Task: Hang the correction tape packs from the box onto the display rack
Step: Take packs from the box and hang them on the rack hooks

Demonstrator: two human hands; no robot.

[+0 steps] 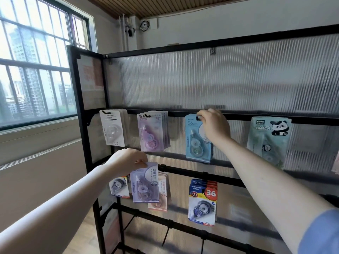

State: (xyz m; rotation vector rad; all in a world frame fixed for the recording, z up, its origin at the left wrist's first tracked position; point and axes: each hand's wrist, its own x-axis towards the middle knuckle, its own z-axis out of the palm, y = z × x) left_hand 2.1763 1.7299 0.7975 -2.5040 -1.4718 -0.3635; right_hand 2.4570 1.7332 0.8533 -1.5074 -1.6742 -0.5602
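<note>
A black display rack (238, 114) with ribbed translucent panels fills the view. My right hand (214, 125) pinches the top of a light blue correction tape pack (197, 145) at a black hook on the upper bar. My left hand (128, 160) pinches the top corner of a lilac pack (145, 182), held in front of the lower row. On the upper bar hang a white pack (112, 129), purple packs (152, 131) and a panda pack (267, 142). The box is not in view.
The lower bar carries a dark pack (119, 186), peach packs (161, 195) behind the lilac one, and blue-red "36" packs (202, 200). A side panel of the rack (88, 79) juts out at the left by the barred window (33, 61). Bare hooks show lower down.
</note>
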